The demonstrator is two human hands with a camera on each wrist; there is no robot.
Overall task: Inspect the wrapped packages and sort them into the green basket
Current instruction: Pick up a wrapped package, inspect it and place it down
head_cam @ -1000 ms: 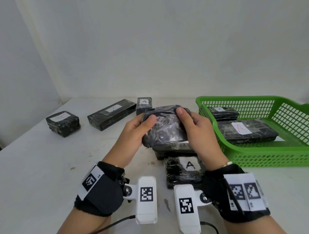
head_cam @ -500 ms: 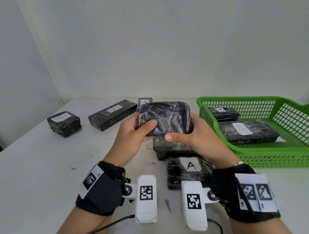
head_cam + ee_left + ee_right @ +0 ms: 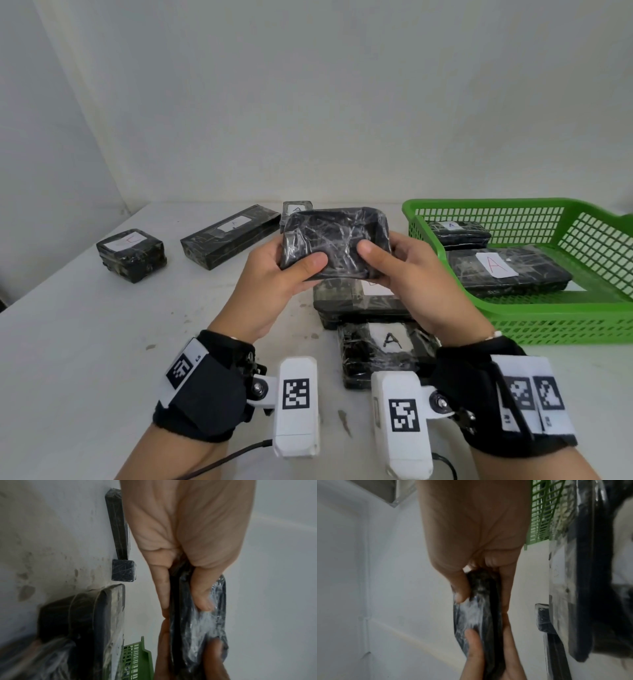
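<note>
The held package (image 3: 334, 245) has tipped further toward the camera since a moment ago, its unlabelled dark face now up, both thumbs pressed on that face. Far left on the counter (image 3: 85, 342) sits a small square package (image 3: 132, 255) with a white label, then a long flat package (image 3: 231, 236) lying at an angle, and a little "A" package (image 3: 297, 207) peeking from behind the raised one. The left hand (image 3: 274, 281) has its grip clamped on the held package's left end, thumb on top, fingers beneath. The right hand (image 3: 411, 277) pinches the right end the same way. Below the hands lie two more packages, the nearer "A" package (image 3: 387, 349) face up. At right, the green basket (image 3: 548, 325) holds a large "A" package (image 3: 507, 270) and a smaller package (image 3: 457, 231) behind it.
</note>
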